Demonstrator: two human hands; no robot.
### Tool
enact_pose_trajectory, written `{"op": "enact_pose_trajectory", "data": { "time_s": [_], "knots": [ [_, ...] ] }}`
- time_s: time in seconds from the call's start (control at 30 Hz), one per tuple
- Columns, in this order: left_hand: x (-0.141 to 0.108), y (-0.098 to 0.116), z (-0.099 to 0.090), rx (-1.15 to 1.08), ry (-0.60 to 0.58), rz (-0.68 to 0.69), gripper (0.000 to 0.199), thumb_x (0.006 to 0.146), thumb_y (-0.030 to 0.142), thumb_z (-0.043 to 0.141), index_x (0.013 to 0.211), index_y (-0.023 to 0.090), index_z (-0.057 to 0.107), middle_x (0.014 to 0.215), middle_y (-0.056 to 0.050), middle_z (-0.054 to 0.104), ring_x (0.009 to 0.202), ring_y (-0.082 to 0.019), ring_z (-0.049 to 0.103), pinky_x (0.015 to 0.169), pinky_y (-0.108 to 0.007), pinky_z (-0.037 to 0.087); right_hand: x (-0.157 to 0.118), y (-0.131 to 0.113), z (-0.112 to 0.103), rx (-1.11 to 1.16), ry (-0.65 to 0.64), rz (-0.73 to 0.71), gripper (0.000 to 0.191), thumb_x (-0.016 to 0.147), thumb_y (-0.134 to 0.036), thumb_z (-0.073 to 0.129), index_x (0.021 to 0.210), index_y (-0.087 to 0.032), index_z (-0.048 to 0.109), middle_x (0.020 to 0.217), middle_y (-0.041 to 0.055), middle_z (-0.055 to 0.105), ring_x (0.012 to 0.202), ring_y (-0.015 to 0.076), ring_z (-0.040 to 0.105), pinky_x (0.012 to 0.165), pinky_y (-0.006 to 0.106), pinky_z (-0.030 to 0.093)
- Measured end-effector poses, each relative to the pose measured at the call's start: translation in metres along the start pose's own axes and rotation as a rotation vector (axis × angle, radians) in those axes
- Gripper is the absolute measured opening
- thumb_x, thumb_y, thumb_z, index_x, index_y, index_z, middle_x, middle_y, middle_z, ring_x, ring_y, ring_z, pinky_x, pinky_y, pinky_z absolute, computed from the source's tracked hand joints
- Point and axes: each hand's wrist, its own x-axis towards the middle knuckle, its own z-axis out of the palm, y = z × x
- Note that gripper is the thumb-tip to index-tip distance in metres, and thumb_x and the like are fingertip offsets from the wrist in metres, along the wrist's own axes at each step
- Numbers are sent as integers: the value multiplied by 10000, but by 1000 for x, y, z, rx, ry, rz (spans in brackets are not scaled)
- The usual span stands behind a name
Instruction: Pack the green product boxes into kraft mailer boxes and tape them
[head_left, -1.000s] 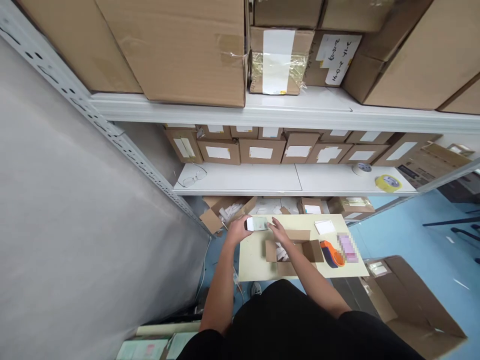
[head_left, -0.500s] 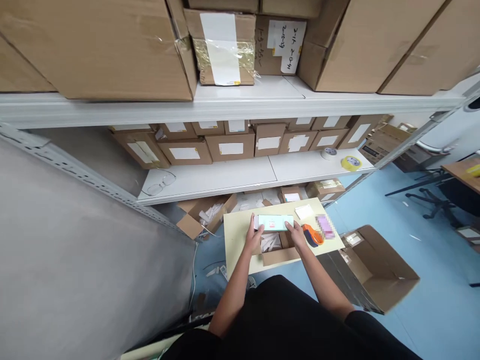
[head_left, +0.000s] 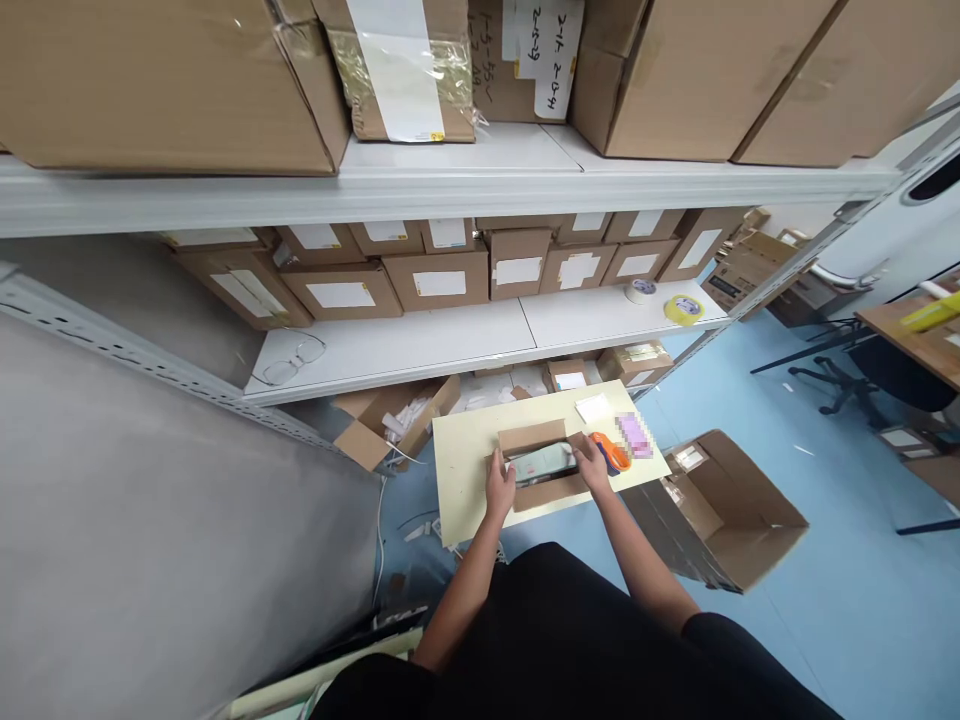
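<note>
Just below centre frame, the left hand [head_left: 500, 486] and right hand [head_left: 592, 466] grasp opposite ends of the pale green box [head_left: 543, 461], apparently to align it lengthwise with the open carton [head_left: 551, 491]

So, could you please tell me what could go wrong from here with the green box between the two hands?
The pale green box lies between the left hand and the right hand at the opening of a small carton; it might catch on the open flaps.

The right hand is close to the orange-and-blue item, so it could bump it.

The fingers might get pinched between box and carton wall.
</note>
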Motion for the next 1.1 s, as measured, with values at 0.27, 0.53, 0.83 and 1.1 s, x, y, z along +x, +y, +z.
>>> {"op": "enact_pose_trajectory", "data": {
  "time_s": [0.27, 0.53, 0.83, 1.1],
  "knots": [
    [-13, -13, 8, 228, -186, 165, 667, 755, 212, 745, 1408, 194, 608, 1665, -137, 369, 1575, -338, 266, 1291, -486, 254, 1, -5, -2, -161, -168, -160, 574, 861, -420, 593, 1387, -194, 641, 1462, 130, 632, 1356, 308, 586, 1145, 438, 459],
    [-22, -20, 26, 274, -188, 168, 598, 721, 297, 845, 1282, 172, 681, 1749, -147, 103, 1602, -375, 150, 1257, -506, 300, 1, -4, 16, -603, -482, -33, 673, 924, -398, 602, 1494, -56, 494, 1215, 234, 742, 1134, 325, 715, 959, 370, 509],
    [-30, -5, 39, 411, -163, 177, 231, 710, 244, 855, 922, 166, 803, 1747, -62, 174, 1605, -402, 94, 1282, -515, 280, 41, -16, 6, -580, -486, -68, 434, 880, -493, 655, 1144, -164, 759, 874, 138, 788, 829, 262, 740, 760, 312, 523],
    [-86, -2, 84, 337, 93, 109, 52, 806, 238, 755, 796, 193, 780, 1692, -56, 334, 1590, -404, 187, 1278, -609, 269, 12, 16, -19, -597, -426, -117, 274, 884, -302, 609, 1007, -170, 816, 1015, 164, 800, 1009, 304, 746, 903, 373, 551]
  ]
}}
